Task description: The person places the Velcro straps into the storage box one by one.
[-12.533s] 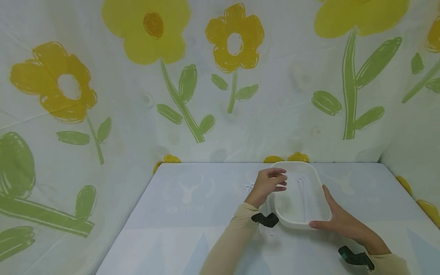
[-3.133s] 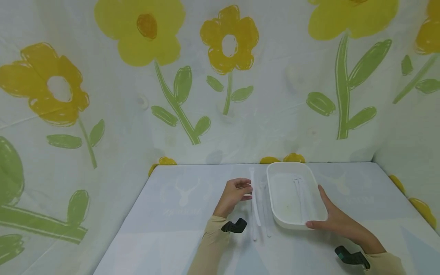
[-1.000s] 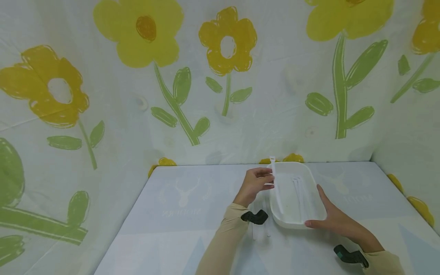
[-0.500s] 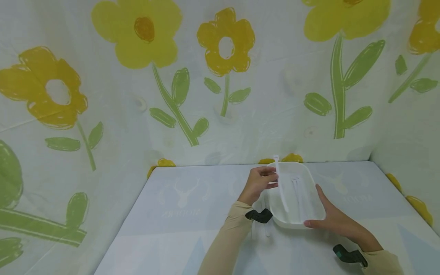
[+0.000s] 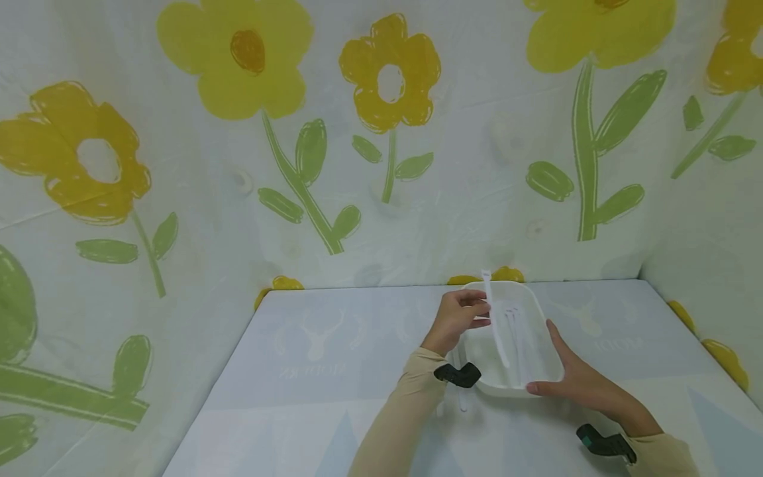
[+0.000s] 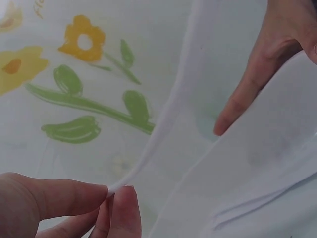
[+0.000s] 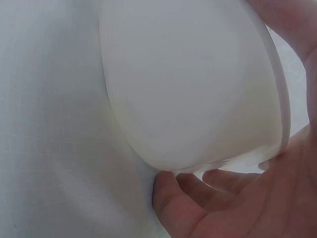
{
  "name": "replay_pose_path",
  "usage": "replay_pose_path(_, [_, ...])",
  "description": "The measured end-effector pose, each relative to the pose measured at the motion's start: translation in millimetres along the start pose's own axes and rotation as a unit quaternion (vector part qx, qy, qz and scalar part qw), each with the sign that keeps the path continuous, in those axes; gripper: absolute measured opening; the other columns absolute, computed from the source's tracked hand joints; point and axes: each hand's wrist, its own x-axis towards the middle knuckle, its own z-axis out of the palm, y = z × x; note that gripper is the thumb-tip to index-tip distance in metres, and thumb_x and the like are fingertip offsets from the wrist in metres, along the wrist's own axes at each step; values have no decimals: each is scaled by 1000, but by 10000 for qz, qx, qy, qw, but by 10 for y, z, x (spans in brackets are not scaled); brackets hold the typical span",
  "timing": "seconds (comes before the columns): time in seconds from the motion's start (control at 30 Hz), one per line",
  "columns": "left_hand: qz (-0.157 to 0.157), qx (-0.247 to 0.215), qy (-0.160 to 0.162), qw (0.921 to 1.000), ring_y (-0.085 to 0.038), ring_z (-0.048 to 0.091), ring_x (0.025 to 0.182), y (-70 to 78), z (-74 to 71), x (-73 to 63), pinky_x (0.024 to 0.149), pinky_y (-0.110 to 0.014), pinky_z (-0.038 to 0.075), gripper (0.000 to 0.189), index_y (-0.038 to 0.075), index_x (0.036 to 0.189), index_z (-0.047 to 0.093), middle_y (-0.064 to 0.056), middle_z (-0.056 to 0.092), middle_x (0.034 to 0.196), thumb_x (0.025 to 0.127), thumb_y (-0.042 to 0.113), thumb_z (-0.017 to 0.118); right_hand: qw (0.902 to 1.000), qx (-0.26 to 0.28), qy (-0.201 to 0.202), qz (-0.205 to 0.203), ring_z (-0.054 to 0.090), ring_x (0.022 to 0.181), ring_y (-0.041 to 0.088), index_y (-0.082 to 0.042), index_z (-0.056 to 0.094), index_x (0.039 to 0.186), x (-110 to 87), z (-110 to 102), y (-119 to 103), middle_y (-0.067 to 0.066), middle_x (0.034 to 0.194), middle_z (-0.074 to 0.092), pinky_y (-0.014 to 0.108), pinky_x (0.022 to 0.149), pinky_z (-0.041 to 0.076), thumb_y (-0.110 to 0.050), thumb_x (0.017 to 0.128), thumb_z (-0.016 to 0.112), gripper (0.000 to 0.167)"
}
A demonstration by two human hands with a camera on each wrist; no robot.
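My left hand (image 5: 457, 318) pinches a long white cable tie (image 5: 497, 334) between thumb and fingertips. Its small square head points up and away past the far rim, and its tail curves down over the inside of a white rectangular tray (image 5: 507, 391). Seen from the left wrist, the held tie (image 6: 171, 111) bends as a flexible strip. Several thin white strips (image 5: 517, 331) lie lengthwise within the tray. My right hand (image 5: 587, 377) grips the tray's near right corner, thumb at the front edge; the right wrist view has its fingers curled against the tray (image 7: 193, 84).
Left of the tray, partly behind my left wrist, another thin white strip (image 5: 463, 401) lies on the pale printed table (image 5: 310, 437). Flower-patterned cloth (image 5: 477, 165) hangs beyond the table's far edge and along both sides.
About three seconds ago my left hand was at the strips left of the tray; it has since carried one cable tie rightward over the tray. The right hand keeps its grip.
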Motion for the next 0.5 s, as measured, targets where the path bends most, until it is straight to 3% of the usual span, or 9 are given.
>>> replay_pose_path(0.5, [-121,-33,39,9999,-14,69,79,-97,122,67,79,-34,67,22,-3,115,73,-6,69,91,93,-2,70,9997,154,26,-160,28,142,55,-15,-29,160,-28,-4,-3,38,166,-3,77,106,39,-43,86,81,136])
